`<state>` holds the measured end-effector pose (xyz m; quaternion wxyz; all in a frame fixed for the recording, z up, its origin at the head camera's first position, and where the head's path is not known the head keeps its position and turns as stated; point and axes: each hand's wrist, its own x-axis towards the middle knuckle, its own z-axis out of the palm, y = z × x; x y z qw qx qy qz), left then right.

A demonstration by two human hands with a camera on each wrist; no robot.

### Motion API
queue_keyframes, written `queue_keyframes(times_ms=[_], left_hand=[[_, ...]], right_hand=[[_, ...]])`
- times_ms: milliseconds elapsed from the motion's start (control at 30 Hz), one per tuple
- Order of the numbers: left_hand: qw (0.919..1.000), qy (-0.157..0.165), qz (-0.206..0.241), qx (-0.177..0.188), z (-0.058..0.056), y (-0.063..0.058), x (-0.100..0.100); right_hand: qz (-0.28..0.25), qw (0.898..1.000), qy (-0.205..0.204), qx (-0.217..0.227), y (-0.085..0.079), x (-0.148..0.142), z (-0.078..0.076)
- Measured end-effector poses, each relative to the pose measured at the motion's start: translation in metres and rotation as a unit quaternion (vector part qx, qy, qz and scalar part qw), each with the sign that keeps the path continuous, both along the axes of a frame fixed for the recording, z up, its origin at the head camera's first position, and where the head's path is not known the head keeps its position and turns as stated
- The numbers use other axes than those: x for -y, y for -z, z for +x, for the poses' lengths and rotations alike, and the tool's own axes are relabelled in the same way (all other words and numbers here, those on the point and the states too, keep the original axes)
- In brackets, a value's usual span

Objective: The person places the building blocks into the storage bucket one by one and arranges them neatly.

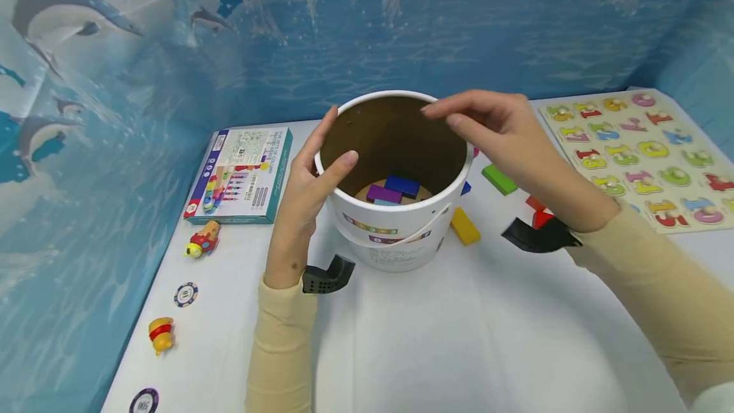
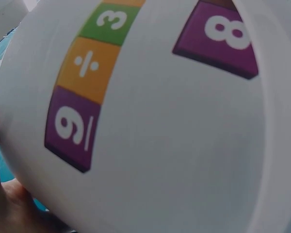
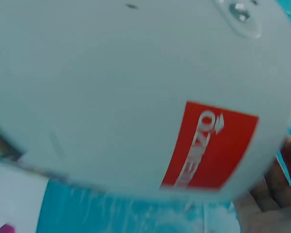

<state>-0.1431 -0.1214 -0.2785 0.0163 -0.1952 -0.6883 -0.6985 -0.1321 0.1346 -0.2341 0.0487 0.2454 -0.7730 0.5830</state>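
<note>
A white bucket [image 1: 395,253] stands on the table with its bail handle hanging down the front. Inside, on its floor, lie a blue block [image 1: 402,186], a purple block [image 1: 384,194] and part of a light blue one. My left hand [image 1: 304,190] grips the bucket's left rim, thumb over the edge and fingers along the outside. Above the right rim is my right hand [image 1: 504,129], its fingers loosely bent and nothing held. Printed number tiles [image 2: 75,121] show on the bucket's wall in the left wrist view, and a red label [image 3: 208,145] in the right wrist view.
Right of the bucket lie a yellow block [image 1: 465,227], a green block [image 1: 499,180] and red blocks [image 1: 540,217]. A number puzzle board [image 1: 636,164] is at the far right. On the left are a boxed set [image 1: 241,177], small toy figures [image 1: 161,334] and round chips [image 1: 186,295].
</note>
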Motion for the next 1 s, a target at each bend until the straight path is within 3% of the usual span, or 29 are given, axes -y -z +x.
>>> queue_keyframes(times_ms=[133,267,400,500,633,833,1000], left_hand=[[1.0000,-0.001,-0.006,-0.001,-0.001,-0.003,-0.002],[0.9999,-0.007,-0.009,0.002,0.000,-0.003,-0.002],[0.9999,-0.010,-0.002,0.006,0.001,-0.003,-0.001],[0.9999,-0.008,0.002,0.007,0.001,-0.003,-0.001],[0.9999,-0.008,0.002,0.006,0.002,-0.002,0.000],[1.0000,-0.004,0.007,0.003,0.001,-0.001,-0.001],[1.0000,-0.006,0.005,0.002,0.001,-0.001,-0.001]], right_hand=[[0.007,0.995,0.088,0.039,0.028,-0.041,0.017],[0.098,0.975,0.154,0.129,0.076,-0.081,0.020],[0.158,0.953,0.175,0.189,0.128,-0.113,0.021],[0.189,0.951,0.163,0.183,0.153,-0.124,0.023],[0.204,0.952,0.143,0.177,0.164,-0.121,0.026],[0.280,0.930,0.153,0.184,0.163,-0.114,0.023],[0.286,0.933,0.163,0.146,0.170,-0.113,0.019]])
